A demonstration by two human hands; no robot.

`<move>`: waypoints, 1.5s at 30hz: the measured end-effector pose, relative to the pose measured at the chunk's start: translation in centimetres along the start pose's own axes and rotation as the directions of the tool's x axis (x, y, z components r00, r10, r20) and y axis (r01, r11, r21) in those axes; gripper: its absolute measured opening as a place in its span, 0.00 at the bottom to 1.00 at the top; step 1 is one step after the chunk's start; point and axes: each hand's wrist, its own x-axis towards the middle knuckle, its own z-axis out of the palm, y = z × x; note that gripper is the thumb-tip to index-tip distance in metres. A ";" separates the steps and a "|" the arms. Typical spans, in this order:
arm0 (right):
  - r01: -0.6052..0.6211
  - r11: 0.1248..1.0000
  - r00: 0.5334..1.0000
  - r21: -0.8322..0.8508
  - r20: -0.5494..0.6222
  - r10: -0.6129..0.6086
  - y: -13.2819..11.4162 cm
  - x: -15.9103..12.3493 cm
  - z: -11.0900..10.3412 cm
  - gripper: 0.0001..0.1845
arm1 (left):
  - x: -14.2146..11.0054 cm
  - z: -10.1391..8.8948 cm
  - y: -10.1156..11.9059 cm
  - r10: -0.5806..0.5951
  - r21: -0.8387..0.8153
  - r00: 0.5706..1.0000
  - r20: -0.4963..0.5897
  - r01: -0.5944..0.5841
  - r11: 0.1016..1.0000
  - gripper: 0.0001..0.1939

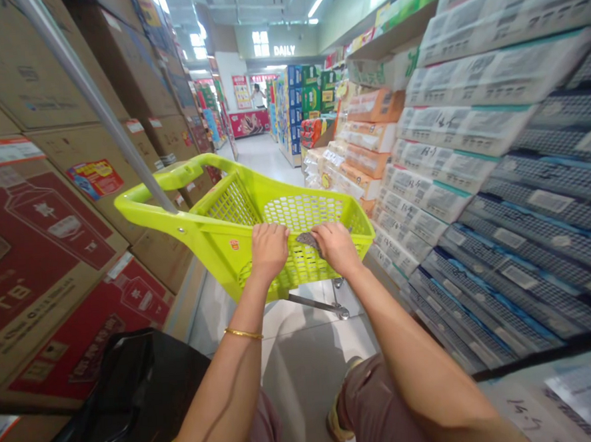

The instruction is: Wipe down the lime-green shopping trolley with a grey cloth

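Note:
A lime-green plastic shopping cart (225,215) stands in a store aisle just ahead of me. My left hand (268,248) is curled over the cart's near rim, gripping it. My right hand (334,245) also grips the near rim, a little to the right, with a small dark flat thing (307,239) pressed under its fingers. A gold bangle (243,333) circles my left wrist. The basket's inside looks bare from here. The cart's metal frame and a wheel (342,311) show below the basket.
Stacked cardboard cartons (49,216) wall the left side, with a grey metal pole (92,93) slanting across them. Shelves of packaged tissue (498,188) line the right. A black bag (130,391) hangs at my lower left. The pale tiled aisle (266,156) runs ahead toward a distant person (258,95).

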 end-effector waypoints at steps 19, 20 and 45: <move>-0.100 0.993 0.993 -0.060 0.049 0.103 1.1 -0.2 -0.9 0.19 | -0.2 0.4 -0.2 0.034 0.030 0.999 -0.031 -0.033 0.999 0.16; -0.121 0.991 0.991 -0.059 0.049 0.123 1.1 -0.2 -1.0 0.19 | -0.1 0.5 -0.1 0.029 0.029 0.999 -0.029 -0.028 0.999 0.16; -0.188 0.982 0.981 -0.007 0.052 0.189 1.0 0.0 -1.1 0.20 | -0.1 -0.4 -1.2 0.060 -0.035 0.998 0.034 -0.059 0.998 0.17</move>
